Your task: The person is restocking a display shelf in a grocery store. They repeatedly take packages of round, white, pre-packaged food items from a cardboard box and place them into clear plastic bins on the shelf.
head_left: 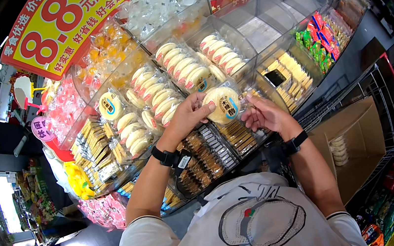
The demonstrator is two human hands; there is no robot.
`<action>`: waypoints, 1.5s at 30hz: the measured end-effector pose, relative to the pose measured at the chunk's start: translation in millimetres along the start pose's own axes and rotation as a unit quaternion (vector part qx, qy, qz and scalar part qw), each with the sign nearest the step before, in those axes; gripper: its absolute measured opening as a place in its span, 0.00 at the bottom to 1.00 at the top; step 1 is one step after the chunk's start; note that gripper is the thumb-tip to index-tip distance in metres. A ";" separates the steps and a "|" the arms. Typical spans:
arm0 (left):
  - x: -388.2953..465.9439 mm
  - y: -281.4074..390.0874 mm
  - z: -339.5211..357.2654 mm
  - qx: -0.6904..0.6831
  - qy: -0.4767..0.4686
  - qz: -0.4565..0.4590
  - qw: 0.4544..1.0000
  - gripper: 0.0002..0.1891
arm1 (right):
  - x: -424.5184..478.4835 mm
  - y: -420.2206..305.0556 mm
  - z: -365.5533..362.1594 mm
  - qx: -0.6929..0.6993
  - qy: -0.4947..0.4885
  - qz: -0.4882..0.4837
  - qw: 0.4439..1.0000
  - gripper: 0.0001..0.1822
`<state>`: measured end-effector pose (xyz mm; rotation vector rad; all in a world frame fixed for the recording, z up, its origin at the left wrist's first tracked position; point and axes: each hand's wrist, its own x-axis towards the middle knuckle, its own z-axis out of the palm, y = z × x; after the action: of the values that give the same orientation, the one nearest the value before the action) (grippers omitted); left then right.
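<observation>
My left hand (192, 111) grips the left side of a round, pale cake in a clear wrapper (221, 105), its thumb lying over the front. Printed writing on the wrapper faces up. At the wrapper's right edge is my right hand (263, 113), fingers curled; whether they pinch the film cannot be made out. Just beyond the held cake, rows of similar wrapped cakes (183, 65) stand on edge in clear bins. Another wrapped cake (110, 105) lies flat on the left, above a leaning row of cakes (134, 135).
Gold-wrapped sticks (238, 136) and brown packets (201, 156) fill the near bins. A clear divider (277, 52) crosses the display. On the right, an open cardboard box (356, 139) with a stack of round cakes (339, 151) sits in a wire cart (383, 94). A large price sign (68, 24) overhangs upper left.
</observation>
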<state>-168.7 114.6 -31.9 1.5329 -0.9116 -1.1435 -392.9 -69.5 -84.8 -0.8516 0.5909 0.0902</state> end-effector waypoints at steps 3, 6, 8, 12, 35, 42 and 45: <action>0.6 4.1 -0.1 -0.024 -0.002 -0.024 0.999 0.23 | 1.0 -0.3 7.6 -0.008 -0.029 -0.053 0.998 0.29; 1.0 2.0 -1.5 -0.017 -0.011 -0.031 0.999 0.23 | -5.0 -4.5 24.8 -0.029 0.009 -0.078 0.996 0.27; -0.3 1.3 -2.6 0.018 -0.027 -0.049 0.998 0.23 | 0.0 -2.5 21.7 -0.040 0.001 -0.076 0.996 0.26; -1.7 7.1 -0.8 0.140 -0.033 -0.025 0.989 0.25 | 3.9 2.8 20.4 -0.064 -0.015 -0.066 0.996 0.23; 71.0 9.4 -3.3 0.675 0.162 0.231 0.682 0.16 | 44.4 -0.1 32.5 -0.030 0.008 -0.168 0.985 0.28; 69.1 5.3 -3.9 0.673 0.166 0.262 0.671 0.23 | 67.7 -5.2 50.8 -0.037 0.021 -0.141 0.989 0.27; 70.4 2.7 -8.3 0.678 0.161 0.275 0.663 0.25 | 84.8 -6.9 57.7 -0.015 0.013 -0.136 0.990 0.23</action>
<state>-141.4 50.3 -44.6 2.1528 -1.9733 0.5311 -293.6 -45.1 -95.1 -0.9575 0.4937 -0.1610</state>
